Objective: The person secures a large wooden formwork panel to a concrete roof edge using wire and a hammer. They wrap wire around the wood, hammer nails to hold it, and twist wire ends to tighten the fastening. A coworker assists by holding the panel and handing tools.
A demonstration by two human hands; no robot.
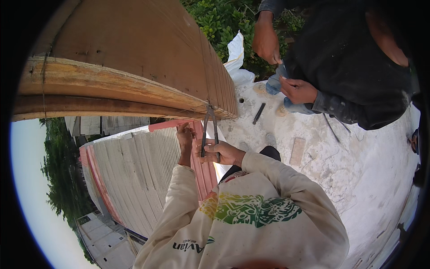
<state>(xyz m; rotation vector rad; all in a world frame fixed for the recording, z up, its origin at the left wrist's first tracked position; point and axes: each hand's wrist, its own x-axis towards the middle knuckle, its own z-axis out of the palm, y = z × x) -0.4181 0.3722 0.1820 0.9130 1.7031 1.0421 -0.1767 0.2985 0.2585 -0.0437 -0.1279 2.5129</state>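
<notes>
My right hand (226, 154) is wrapped round the handles of a pair of pincers (209, 130), which stand a little apart. The pincers' jaws reach up to the tie wire (210, 107) at the lower edge of a tall wooden formwork box (134, 49). To the left of the pincers, my left hand (185, 138) is raised close under the formwork's edge with its fingers curled. Whatever may be between those fingers is too small to make out.
A co-worker in dark clothes (345, 62) is at the upper right, both hands (299, 90) together. On the rough concrete slab (322, 157) lie a short dark bar (259, 113), a flat brownish piece (297, 151) and thin wires. Corrugated roofing (134, 157) lies below to the left.
</notes>
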